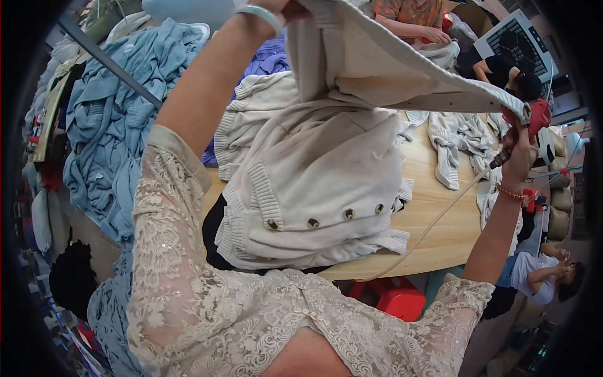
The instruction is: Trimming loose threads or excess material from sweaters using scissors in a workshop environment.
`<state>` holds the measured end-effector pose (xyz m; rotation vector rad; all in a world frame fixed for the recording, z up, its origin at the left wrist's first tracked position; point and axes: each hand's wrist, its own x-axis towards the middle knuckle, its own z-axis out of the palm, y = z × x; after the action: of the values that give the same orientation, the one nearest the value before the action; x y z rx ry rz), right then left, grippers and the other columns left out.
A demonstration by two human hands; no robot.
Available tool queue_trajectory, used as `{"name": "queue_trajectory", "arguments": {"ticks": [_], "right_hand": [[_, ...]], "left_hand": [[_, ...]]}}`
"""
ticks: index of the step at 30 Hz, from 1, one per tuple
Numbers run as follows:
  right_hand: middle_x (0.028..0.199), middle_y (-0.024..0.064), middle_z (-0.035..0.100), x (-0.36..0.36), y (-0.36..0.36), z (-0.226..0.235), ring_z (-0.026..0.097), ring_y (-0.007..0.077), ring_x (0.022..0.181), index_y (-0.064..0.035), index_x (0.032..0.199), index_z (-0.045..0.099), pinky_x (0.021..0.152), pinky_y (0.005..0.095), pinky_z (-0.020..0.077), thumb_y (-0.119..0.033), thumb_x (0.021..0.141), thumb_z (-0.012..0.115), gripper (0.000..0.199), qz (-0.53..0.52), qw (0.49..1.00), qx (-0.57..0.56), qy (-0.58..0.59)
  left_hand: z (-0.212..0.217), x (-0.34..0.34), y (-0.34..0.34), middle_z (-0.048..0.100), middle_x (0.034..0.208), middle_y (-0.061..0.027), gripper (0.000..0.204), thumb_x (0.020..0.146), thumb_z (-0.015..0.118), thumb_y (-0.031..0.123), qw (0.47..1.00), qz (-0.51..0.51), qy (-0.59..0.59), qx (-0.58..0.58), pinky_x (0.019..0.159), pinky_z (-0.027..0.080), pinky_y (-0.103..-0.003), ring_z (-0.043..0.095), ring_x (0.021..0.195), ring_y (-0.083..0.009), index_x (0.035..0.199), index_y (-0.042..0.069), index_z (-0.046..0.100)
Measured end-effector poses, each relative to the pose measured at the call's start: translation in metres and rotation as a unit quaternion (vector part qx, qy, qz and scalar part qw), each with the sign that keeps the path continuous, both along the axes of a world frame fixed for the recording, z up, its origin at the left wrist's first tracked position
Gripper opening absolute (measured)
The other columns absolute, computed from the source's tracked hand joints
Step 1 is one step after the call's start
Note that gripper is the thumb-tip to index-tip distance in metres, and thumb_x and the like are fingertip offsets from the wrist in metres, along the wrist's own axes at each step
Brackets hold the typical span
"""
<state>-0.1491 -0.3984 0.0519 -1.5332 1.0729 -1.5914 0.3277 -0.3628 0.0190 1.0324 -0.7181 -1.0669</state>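
Note:
My left hand (294, 10), partly cut off by the upper edge, grips a raised cream knit garment (383, 63). The garment stretches taut to the right, with small dark spots along its lower edge. At its far right corner my right hand (522, 154) is closed round a red hand tool (539, 118) with a metal fitting and a thin pale hose (433, 225). The tool touches or nearly touches the garment's corner. Below, a cream cardigan (320, 169) with ribbed trim and several dark buttons lies on the wooden table (433, 210), other cream knits under it.
Blue-grey knits (125, 119) are heaped at the left beside a metal bar (110, 61). Purple knitwear (267, 60) lies behind the cardigan. More cream pieces (461, 141) lie at the right. A red stool (397, 298) stands under the table's near edge. Other people sit across and at right.

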Motion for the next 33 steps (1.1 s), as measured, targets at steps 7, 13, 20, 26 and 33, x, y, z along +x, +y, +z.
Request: {"name": "queue_trajectory", "arguments": {"ticks": [7, 13, 20, 26, 33], "right_hand": [[0.096, 0.0084, 0.072, -0.223, -0.024, 0.013, 0.057, 0.0088, 0.064, -0.0031, 0.111, 0.067, 0.056, 0.0218, 0.043, -0.016, 0.095, 0.06, 0.022, -0.107, 0.994, 0.011, -0.031], [0.098, 0.0089, 0.071, -0.313, -0.016, 0.04, 0.067, 0.0152, 0.08, -0.0022, 0.116, 0.066, 0.068, 0.0239, 0.0518, -0.018, 0.094, 0.062, 0.026, -0.149, 0.989, -0.015, -0.016], [0.091, 0.0052, 0.068, -0.385, -0.084, 0.043, 0.063, 0.013, 0.069, -0.0016, 0.112, 0.066, 0.061, 0.0268, 0.0517, -0.019, 0.091, 0.066, 0.027, -0.224, 0.96, -0.089, 0.142], [0.09, 0.005, 0.069, -0.131, -0.093, 0.04, 0.062, 0.0102, 0.068, -0.0036, 0.109, 0.067, 0.059, 0.0249, 0.0507, -0.026, 0.094, 0.062, 0.028, 0.012, 0.99, -0.126, 0.061], [0.081, 0.0132, 0.069, 0.152, 0.031, -0.009, 0.069, 0.0184, 0.073, -0.0004, 0.103, 0.064, 0.06, 0.0327, 0.0541, -0.02, 0.088, 0.065, 0.025, 0.298, 0.894, -0.03, 0.332]], "left_hand": [[0.115, -0.23, 0.036, 0.061, 0.112, -0.0251, 0.035, 0.092, 0.036, 0.01, 0.952, -0.169, 0.214, -0.141, 0.093, 0.052, -0.052, 0.061, 0.109, -0.0393, 0.119, -0.006, 0.051], [0.15, -0.345, -0.07, 0.064, 0.108, -0.0222, 0.041, 0.093, 0.046, 0.027, 0.841, -0.364, 0.223, -0.331, 0.082, 0.052, -0.047, 0.064, 0.096, -0.0373, 0.115, -0.007, 0.055], [0.14, -0.38, 0.044, 0.067, 0.095, -0.0111, 0.012, 0.084, 0.064, 0.002, 0.782, -0.378, 0.276, -0.412, 0.069, 0.052, -0.028, 0.065, 0.085, -0.0219, 0.096, 0.0, 0.066], [0.004, -0.302, 0.19, 0.065, 0.111, -0.0112, 0.026, 0.093, 0.054, 0.006, 0.877, -0.086, -0.143, -0.451, 0.087, 0.049, -0.034, 0.062, 0.103, -0.022, 0.116, -0.003, 0.061], [-0.094, -0.223, 0.304, 0.048, 0.14, -0.0121, 0.048, 0.103, 0.039, 0.027, 0.983, 0.107, 0.096, -0.112, 0.103, 0.042, -0.06, 0.047, 0.129, -0.0298, 0.144, 0.003, 0.037]]}}
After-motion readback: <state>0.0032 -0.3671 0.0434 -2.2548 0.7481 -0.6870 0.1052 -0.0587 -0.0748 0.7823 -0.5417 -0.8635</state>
